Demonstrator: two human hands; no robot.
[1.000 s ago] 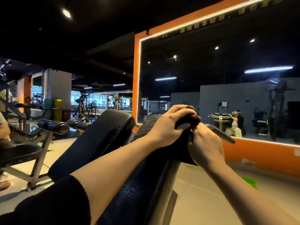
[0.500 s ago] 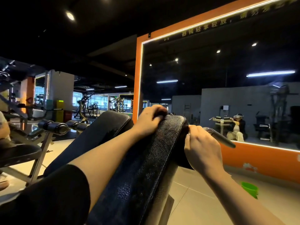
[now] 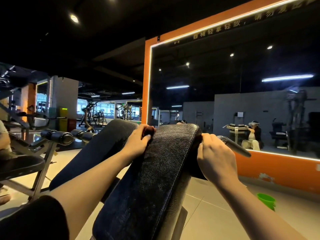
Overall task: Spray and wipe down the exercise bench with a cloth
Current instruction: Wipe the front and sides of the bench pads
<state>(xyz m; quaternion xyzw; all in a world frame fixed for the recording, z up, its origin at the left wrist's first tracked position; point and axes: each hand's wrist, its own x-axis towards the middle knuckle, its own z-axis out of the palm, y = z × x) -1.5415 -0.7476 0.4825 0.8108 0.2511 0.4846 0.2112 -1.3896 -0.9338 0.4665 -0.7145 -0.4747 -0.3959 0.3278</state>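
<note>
Between the two hands runs the black exercise bench (image 3: 155,179) pad, tilted up away from the camera, its top end level w/ the knuckles. Left hand (image 3: 136,144) sits on the pad's upper left edge, fingers curled round a dark reddish cloth (image 3: 149,131) bunched against the pad. Right hand (image 3: 214,159) is at the pad's upper right edge, fingers curled; seems to grip the edge, but can't tell exactly what it holds. A dark grey handle (image 3: 235,146) sticks out just beyond the right hand's knuckles. Below and right of the right forearm, a green bucket (image 3: 265,200) stands on the tiled floor (image 3: 216,213). Beyond the right hand: orange-framed mirror (image 3: 242,92). Left of the left arm: another black bench (image 3: 97,149) w/ roller pads (image 3: 57,136).
</note>
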